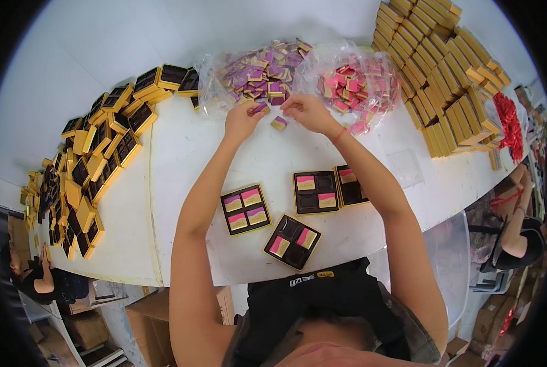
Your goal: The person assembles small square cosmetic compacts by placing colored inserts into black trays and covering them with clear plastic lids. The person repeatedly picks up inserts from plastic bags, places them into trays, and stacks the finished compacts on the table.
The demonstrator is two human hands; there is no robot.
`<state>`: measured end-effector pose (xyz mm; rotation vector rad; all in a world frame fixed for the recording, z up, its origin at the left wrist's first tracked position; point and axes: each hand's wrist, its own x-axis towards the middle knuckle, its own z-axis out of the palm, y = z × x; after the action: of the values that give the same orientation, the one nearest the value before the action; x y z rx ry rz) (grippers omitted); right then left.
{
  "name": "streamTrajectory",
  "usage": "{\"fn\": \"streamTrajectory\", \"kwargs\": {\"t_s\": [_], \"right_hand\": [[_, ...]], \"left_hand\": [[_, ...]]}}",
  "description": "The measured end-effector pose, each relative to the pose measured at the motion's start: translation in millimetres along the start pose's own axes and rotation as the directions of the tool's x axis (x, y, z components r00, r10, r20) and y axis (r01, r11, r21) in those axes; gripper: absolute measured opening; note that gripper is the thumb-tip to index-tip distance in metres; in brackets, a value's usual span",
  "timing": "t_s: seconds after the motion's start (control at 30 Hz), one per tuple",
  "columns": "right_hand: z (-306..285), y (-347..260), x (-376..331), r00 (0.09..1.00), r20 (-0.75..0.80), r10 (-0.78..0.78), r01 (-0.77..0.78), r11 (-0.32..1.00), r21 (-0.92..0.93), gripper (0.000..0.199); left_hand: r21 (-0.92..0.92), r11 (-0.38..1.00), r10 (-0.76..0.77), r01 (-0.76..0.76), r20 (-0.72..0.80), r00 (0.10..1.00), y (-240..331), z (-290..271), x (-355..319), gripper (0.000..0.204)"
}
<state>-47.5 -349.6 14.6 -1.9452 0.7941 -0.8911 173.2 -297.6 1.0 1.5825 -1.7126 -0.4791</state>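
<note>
Between the fingers of my left hand is a small purple-and-gold wrapped square. My right hand is beside it with the fingertips drawn together; whatever they hold is too small to make out. Just below those fingertips, a loose purple-and-gold square lies on the table. Closer to me, one black-and-gold box has both pink and purple squares filling its compartments. Two pink squares sit in the front box, and two more in the box to the right. My right forearm partly covers another box.
Clear plastic bags hold heaps of purple squares and pink squares at the back. Dark-lined gold boxes are piled along the left. Gold boxes stand stacked at the right, beside red shredded filler. Other people work at both sides.
</note>
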Motion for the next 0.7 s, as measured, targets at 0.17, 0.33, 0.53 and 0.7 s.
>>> {"fn": "streamTrajectory", "kwargs": {"t_s": [0.17, 0.33, 0.53, 0.7], "right_hand": [[9, -31, -37, 0.995, 0.096, -0.041, 0.063, 0.969, -0.240, 0.022], [47, 2, -22, 0.998, 0.033, -0.044, 0.054, 0.709, -0.703, 0.026], [39, -23, -39, 0.975, 0.220, 0.017, 0.056, 0.945, -0.321, 0.020], [21, -99, -147, 0.951, 0.288, 0.113, -0.144, 0.986, 0.088, 0.023]], "left_hand": [[-0.549, 0.797, -0.159, 0.254, 0.215, 0.964, 49, -33, -59, 0.028], [-0.622, 0.701, -0.156, 0.347, 0.341, 0.927, 92, -57, -99, 0.031], [-0.611, 0.667, -0.162, 0.426, 0.440, 0.883, 102, -65, -164, 0.027], [-0.440, 0.865, -0.088, 0.240, 0.337, 0.937, 106, -52, -236, 0.018]]}}
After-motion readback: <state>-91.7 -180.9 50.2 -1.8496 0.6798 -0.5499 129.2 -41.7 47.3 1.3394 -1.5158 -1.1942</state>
